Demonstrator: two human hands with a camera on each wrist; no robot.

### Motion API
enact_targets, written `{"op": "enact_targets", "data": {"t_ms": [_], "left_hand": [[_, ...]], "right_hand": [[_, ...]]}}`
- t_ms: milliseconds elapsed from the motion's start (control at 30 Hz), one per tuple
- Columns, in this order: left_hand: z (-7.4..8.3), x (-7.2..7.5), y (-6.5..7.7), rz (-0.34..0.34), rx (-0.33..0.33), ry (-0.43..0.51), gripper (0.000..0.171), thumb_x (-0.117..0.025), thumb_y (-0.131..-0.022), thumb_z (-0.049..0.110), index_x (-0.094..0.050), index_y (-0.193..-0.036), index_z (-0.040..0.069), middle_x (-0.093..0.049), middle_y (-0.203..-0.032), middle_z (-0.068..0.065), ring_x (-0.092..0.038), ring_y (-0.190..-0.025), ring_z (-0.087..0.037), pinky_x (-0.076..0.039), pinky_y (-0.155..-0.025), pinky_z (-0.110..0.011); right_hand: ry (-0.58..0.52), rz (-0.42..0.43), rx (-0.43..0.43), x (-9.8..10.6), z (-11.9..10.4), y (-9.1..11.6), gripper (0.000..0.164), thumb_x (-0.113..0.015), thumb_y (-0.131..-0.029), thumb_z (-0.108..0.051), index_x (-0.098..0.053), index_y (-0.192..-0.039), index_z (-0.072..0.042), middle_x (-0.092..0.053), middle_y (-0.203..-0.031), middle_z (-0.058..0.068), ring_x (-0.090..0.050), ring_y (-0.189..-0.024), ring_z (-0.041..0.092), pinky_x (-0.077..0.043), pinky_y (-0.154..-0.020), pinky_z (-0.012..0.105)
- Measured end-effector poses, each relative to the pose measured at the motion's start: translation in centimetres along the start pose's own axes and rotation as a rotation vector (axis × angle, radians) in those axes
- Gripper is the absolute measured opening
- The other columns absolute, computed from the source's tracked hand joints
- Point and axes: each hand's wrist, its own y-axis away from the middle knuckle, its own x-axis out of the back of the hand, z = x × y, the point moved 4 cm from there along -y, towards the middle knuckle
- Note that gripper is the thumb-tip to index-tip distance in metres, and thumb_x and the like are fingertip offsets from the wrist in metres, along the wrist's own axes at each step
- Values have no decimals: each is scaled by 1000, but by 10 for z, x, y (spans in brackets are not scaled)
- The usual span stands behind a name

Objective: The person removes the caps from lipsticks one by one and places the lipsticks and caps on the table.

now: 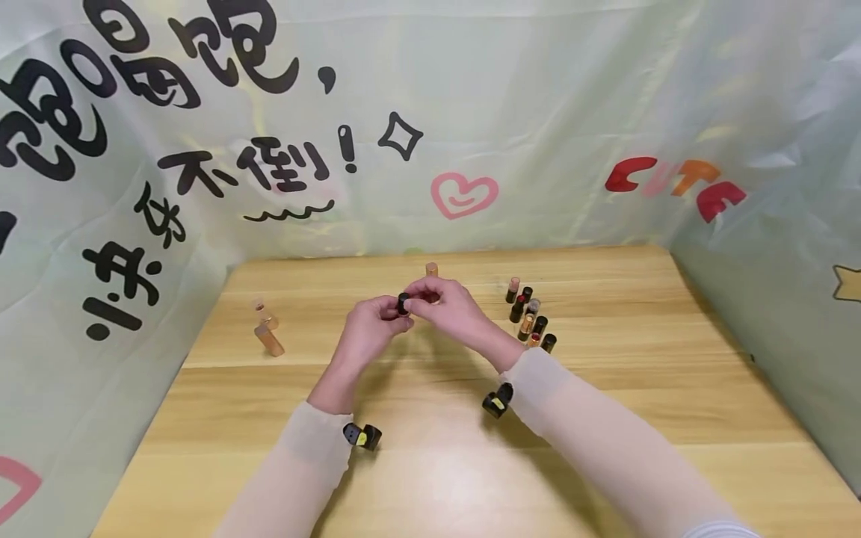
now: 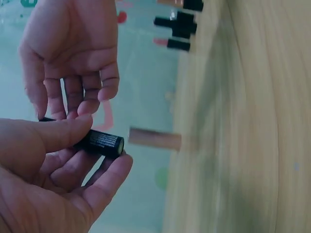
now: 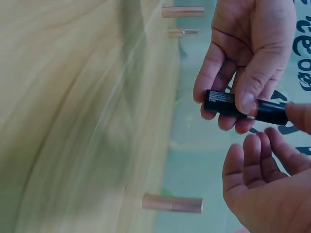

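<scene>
My left hand (image 1: 366,329) grips the labelled body of a black lipstick (image 3: 221,103), thumb on one side and fingers behind. My right hand (image 1: 449,302) pinches the lipstick's black cap end between thumb and fingertip. A narrow pinkish band shows between body and cap in the right wrist view; whether they are apart is hard to tell. Both hands are above the table, close together. Behind them stands a rose-gold lipstick tube (image 1: 432,269), partly hidden by my right hand; it also shows in the left wrist view (image 2: 154,138).
Several lipsticks and caps, black and gold, stand grouped on the wooden table (image 1: 430,463) to the right, including a black lipstick (image 1: 516,308). On the left are a rose-gold tube (image 1: 270,341) and a pale-tipped lipstick (image 1: 265,315). A printed cloth (image 1: 538,112) encloses the back and sides.
</scene>
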Motion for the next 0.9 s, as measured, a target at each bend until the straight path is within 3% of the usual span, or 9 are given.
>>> {"op": "enact_targets", "data": {"t_ms": [167,333,700,900], "left_hand": [[8,-17,12,-63,-59,7,21,-76,-86,19,-64,-103,13,-73,-101,-1,-70,-97,-15,-57,-82,-34],[6,-35,17,-113,-93,-12,21,-78,-84,20,-66,-101,16,-71,-98,2,-69,-93,-13,-57,-80,-31],[7,-58,23,-134,-146,-35,21,-79,-83,20,-67,-99,18,-71,-95,4,-69,-89,-11,-56,-79,-30],[8,-66,27,-137,-164,-46,21,-79,-82,24,-67,-97,17,-70,-95,4,-67,-89,-11,-56,-78,-28]], "right_hand": [[30,-9,23,8,7,23,18,-71,-90,-27,-69,-105,-18,-68,-95,-2,-61,-90,16,-53,-75,33],[25,38,15,16,16,41,15,-73,-88,-29,-70,-100,-20,-69,-93,-2,-63,-86,18,-53,-73,34],[-55,36,-15,29,31,59,21,-72,-88,-35,-70,-100,-18,-69,-93,2,-62,-86,23,-52,-72,37],[-130,20,-27,32,34,66,29,-63,-94,-38,-70,-104,-12,-71,-97,7,-66,-89,35,-56,-76,44]]}}
